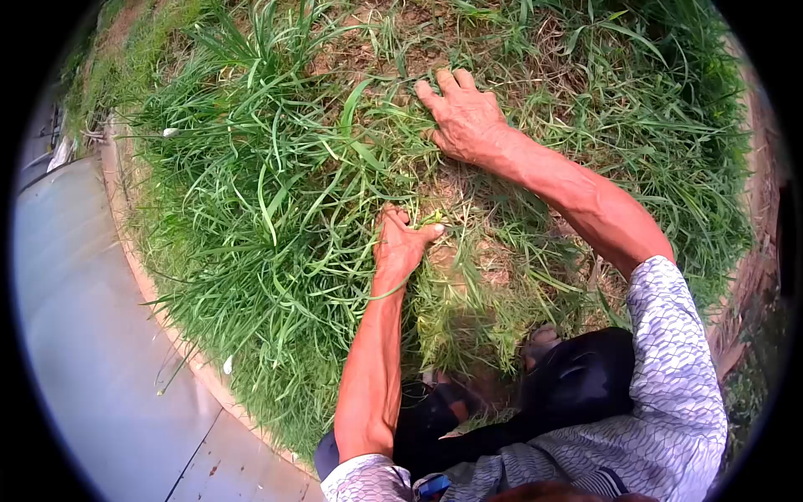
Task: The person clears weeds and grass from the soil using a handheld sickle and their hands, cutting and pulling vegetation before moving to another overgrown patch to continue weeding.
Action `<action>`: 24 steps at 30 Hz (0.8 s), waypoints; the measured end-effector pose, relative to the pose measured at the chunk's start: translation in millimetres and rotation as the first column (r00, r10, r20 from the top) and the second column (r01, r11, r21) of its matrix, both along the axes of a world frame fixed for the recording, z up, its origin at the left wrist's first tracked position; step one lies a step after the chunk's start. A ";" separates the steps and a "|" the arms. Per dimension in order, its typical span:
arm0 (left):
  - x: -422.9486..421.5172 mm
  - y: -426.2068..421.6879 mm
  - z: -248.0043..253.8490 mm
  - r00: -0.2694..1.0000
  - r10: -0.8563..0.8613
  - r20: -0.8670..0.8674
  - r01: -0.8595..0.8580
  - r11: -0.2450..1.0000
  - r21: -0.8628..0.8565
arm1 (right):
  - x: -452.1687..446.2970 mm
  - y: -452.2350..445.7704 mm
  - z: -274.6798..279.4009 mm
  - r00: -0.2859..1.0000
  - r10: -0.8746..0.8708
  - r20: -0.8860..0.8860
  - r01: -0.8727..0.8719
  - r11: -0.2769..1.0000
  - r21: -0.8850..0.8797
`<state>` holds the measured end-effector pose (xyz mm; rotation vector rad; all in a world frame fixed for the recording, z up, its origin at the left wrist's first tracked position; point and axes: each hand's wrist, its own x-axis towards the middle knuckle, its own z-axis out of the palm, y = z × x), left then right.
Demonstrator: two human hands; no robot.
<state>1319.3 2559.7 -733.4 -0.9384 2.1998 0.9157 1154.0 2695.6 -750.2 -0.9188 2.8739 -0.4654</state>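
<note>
My left hand [400, 243] is low among long, narrow green leaves [276, 192]. Its thumb stretches out to the right, away from the fingers, which bend into the leaves and are partly hidden; I see nothing gripped in it. Farther forward and to the right, my right hand [464, 117] rests on short grass [552, 109] with its fingers spread and the fingertips at the ground. A broad green blade [351, 109] rises to the left of that hand. Between the two hands lie a patch of bare soil [443, 197] and dry stalks.
A low edging [159, 305] curves along the left side of the planted bed, beside a smooth grey surface [92, 276]. My bent knee in dark trousers [585, 368] is close below the hands. Thick tall grass [694, 75] stands at the right.
</note>
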 end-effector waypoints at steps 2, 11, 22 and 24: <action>8.6 -5.3 -14.6 0.998 -0.021 -0.066 0.021 1.000 -0.004 | -8.7 6.1 -3.6 0.998 0.059 -0.005 -0.057 0.984 0.167; 3.7 -5.0 -10.0 1.000 0.000 0.001 0.000 0.999 0.039 | -51.2 17.7 -11.3 0.949 0.200 0.245 -0.234 0.965 0.119; 7.9 -1.0 -12.4 0.991 -0.003 -0.137 0.004 1.000 0.007 | 35.5 105.8 39.1 0.784 0.250 0.569 -0.348 0.935 0.068; 3.6 -1.6 -5.3 0.995 -0.026 -0.097 0.027 1.000 0.009 | 75.5 175.2 38.6 0.713 0.236 0.660 -0.487 0.844 0.225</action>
